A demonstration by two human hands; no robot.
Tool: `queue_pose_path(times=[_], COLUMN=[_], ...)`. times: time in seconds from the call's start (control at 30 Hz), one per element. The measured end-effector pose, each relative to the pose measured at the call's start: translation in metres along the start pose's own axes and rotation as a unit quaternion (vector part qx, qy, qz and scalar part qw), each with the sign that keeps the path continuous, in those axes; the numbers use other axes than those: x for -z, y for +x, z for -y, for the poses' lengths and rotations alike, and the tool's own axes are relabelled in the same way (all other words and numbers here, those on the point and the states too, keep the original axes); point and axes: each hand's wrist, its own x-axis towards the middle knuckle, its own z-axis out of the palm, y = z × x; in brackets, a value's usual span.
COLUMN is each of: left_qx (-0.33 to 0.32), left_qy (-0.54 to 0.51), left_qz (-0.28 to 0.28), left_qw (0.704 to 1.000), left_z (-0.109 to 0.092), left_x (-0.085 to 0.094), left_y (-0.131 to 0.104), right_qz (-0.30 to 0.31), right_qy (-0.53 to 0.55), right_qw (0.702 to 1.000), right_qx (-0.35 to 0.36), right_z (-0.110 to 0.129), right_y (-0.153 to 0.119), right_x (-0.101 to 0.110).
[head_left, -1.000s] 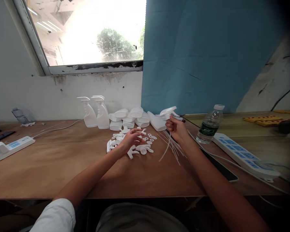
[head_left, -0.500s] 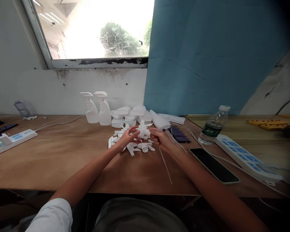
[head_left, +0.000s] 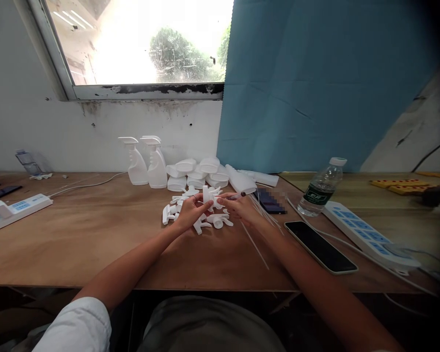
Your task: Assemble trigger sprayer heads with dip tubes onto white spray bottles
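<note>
Above a loose pile of white trigger sprayer heads point(head_left: 219, 221), my left hand point(head_left: 191, 211) grips one white trigger sprayer head point(head_left: 207, 194) between thumb and fingers. My right hand point(head_left: 244, 208) closes on the same head from the right, thumb and forefinger at its collar. A slim pen-like tool point(head_left: 236, 196) with a dark end pokes out of my right hand. Thin white dip tubes point(head_left: 255, 247) lie under and beside my right wrist. White empty spray bottles point(head_left: 241, 181) lie heaped just behind the pile.
Spray bottles with heads fitted point(head_left: 156, 166) stand upright at the back left. To the right are a dark phone point(head_left: 320, 247), another phone point(head_left: 269, 201), a water bottle point(head_left: 321, 190) and a power strip point(head_left: 366, 234). Another power strip point(head_left: 20, 211) lies far left.
My left hand has closed in on the trigger sprayer head, which now stands more upright. My right hand has turned slightly, showing more of the pen-like tool. The view has shifted a little.
</note>
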Motion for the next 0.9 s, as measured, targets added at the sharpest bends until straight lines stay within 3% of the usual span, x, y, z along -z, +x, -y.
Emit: queue_pose_path(times=[0.17, 0.33, 0.4, 0.5, 0.63, 0.7, 0.8, 0.9], left_qx=[-0.038, -0.014, -0.017, -0.043, -0.054, -0.044, -0.029, -0.016], left_qy=[0.007, -0.033, -0.03, -0.009, 0.0, 0.006, 0.017, 0.005], left_qz=[-0.093, -0.13, -0.149, -0.177, -0.199, -0.221, -0.246, -0.258], left_qw=[0.995, 0.991, 0.988, 0.983, 0.978, 0.974, 0.969, 0.966], left_z=[0.0, 0.003, 0.004, 0.007, 0.018, 0.025, 0.034, 0.04], left_x=[0.021, 0.034, 0.04, 0.054, 0.083, 0.097, 0.11, 0.114], left_y=[0.01, 0.018, 0.019, 0.019, 0.018, 0.018, 0.018, 0.019], right_qz=[-0.055, -0.14, -0.187, -0.251, -0.262, -0.236, -0.214, -0.296], right_qy=[-0.141, -0.256, -0.298, -0.338, -0.435, -0.447, -0.432, -0.405], right_qw=[0.986, 0.95, 0.93, 0.903, 0.859, 0.863, 0.876, 0.865], right_qx=[0.065, 0.109, 0.11, 0.09, 0.06, 0.015, -0.01, 0.014], right_z=[-0.026, -0.036, -0.025, -0.009, -0.016, -0.026, -0.034, -0.035], right_y=[0.021, 0.035, 0.019, -0.033, -0.111, -0.137, -0.157, -0.161], right_x=[0.024, 0.053, 0.068, 0.097, 0.137, 0.151, 0.157, 0.15])
